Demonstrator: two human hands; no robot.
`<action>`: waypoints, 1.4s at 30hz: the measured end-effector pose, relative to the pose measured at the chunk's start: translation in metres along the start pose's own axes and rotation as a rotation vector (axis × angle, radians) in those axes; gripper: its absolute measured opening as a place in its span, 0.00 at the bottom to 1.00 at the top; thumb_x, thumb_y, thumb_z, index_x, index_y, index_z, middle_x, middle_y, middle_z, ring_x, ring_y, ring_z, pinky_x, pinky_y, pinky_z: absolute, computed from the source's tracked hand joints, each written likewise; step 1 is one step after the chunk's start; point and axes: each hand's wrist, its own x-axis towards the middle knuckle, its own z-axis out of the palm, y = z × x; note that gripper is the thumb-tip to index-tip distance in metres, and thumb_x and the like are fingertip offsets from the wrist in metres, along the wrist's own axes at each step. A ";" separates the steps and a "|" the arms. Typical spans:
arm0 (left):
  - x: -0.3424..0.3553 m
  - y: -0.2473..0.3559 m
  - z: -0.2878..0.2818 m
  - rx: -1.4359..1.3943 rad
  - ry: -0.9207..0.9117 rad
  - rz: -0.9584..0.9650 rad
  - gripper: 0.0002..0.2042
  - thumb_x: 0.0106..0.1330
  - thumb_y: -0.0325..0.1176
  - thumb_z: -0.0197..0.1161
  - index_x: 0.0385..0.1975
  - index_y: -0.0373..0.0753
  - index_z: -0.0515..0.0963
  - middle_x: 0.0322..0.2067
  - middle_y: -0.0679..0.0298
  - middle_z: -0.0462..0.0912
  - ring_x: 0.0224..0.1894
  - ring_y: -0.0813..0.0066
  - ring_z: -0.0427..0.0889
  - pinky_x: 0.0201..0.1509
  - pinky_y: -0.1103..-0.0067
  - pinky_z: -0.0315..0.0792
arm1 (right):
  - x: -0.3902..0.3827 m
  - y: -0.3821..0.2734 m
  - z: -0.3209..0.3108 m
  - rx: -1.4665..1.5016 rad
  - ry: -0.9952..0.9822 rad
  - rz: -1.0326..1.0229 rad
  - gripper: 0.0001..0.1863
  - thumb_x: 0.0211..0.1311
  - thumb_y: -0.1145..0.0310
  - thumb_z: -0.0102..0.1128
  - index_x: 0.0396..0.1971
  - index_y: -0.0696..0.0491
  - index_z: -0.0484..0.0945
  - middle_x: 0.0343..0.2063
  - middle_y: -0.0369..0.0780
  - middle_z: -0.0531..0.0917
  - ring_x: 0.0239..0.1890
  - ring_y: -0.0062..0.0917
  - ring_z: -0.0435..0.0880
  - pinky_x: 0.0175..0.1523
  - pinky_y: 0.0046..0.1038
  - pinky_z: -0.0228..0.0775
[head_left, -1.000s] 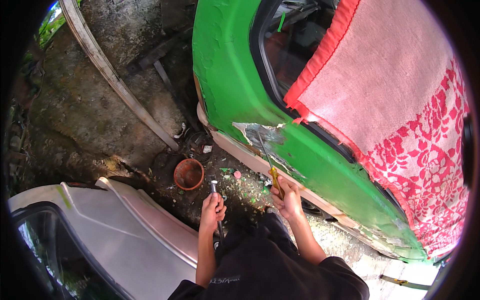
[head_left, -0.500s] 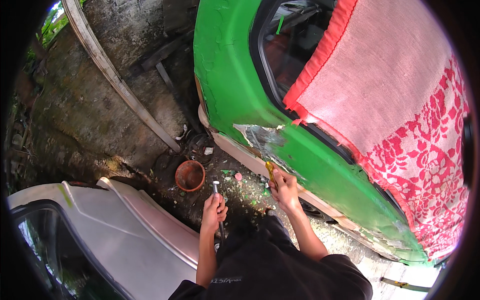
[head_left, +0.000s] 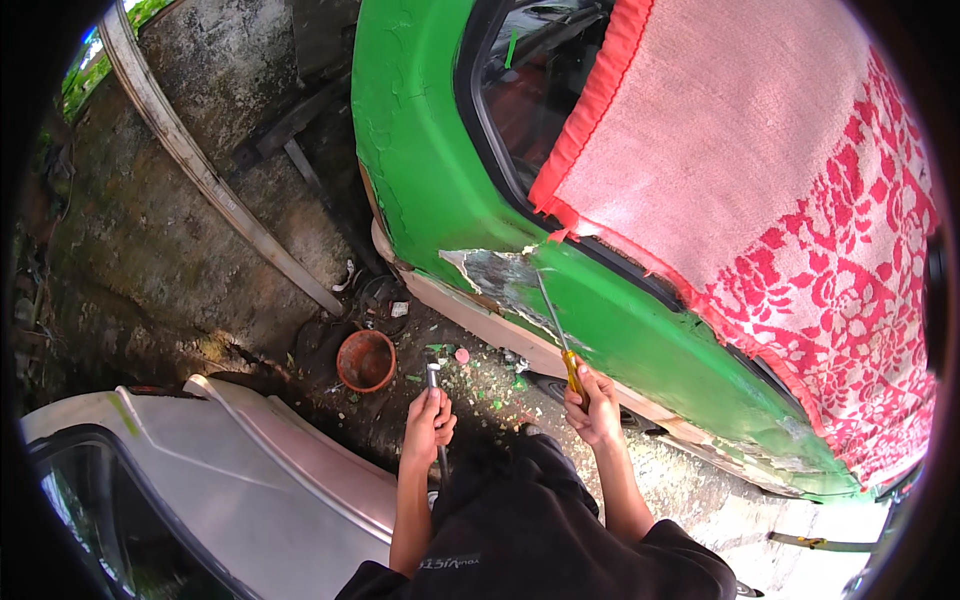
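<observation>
My right hand [head_left: 597, 408] is closed round the yellow handle of a screwdriver [head_left: 556, 322]. Its long metal shaft points up at the green car body [head_left: 425, 195], with the tip by the right end of a bare grey patch [head_left: 500, 278] where paint has come off; whether it touches, I cannot tell. Lower and to the left, my left hand [head_left: 429, 425] grips a metal bar [head_left: 433, 376] with a shiny end sticking out above the fist. The rest of the bar runs down below the hand, partly hidden.
A pink and red patterned cloth [head_left: 730, 170] covers the green car's upper side. A silver car [head_left: 230, 470] stands close on my left. On the ground are a clay-coloured pot [head_left: 366, 361], paint flakes [head_left: 480, 385] and a pink round piece [head_left: 462, 355]. A long metal strip [head_left: 190, 150] leans behind.
My right hand has moved slightly right and down, and the screwdriver tip has shifted from the bare patch's left part to its right end. My left hand stays put. The view has shifted a little.
</observation>
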 end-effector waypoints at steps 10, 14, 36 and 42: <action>-0.009 -0.017 0.023 -0.003 0.081 0.048 0.16 0.78 0.47 0.48 0.30 0.44 0.65 0.16 0.75 0.57 0.11 0.89 0.51 0.12 0.86 0.44 | 0.014 -0.024 -0.011 -0.112 -0.057 -0.077 0.22 0.77 0.57 0.49 0.64 0.49 0.72 0.16 0.32 0.66 0.09 0.11 0.54 0.13 0.17 0.44; -0.019 -0.026 0.041 -0.013 0.104 0.062 0.16 0.79 0.47 0.47 0.30 0.44 0.65 0.16 0.74 0.57 0.12 0.89 0.51 0.12 0.86 0.43 | 0.023 -0.061 0.019 -0.167 -0.101 -0.067 0.21 0.76 0.59 0.51 0.64 0.51 0.73 0.16 0.33 0.67 0.10 0.11 0.56 0.13 0.18 0.44; -0.008 -0.044 0.118 0.223 0.277 0.204 0.15 0.76 0.43 0.55 0.50 0.38 0.78 0.22 0.79 0.57 0.20 0.94 0.55 0.21 0.90 0.50 | 0.013 0.009 -0.007 -0.301 -0.349 0.102 0.05 0.77 0.63 0.38 0.43 0.47 0.61 0.17 0.41 0.72 0.08 0.16 0.56 0.14 0.21 0.46; -0.004 -0.045 0.109 0.371 0.233 0.194 0.16 0.78 0.41 0.52 0.46 0.34 0.80 0.20 0.80 0.56 0.21 0.93 0.54 0.22 0.90 0.49 | 0.003 0.013 -0.014 -0.405 -0.464 0.163 0.08 0.77 0.62 0.45 0.42 0.50 0.67 0.20 0.38 0.78 0.11 0.16 0.66 0.16 0.19 0.53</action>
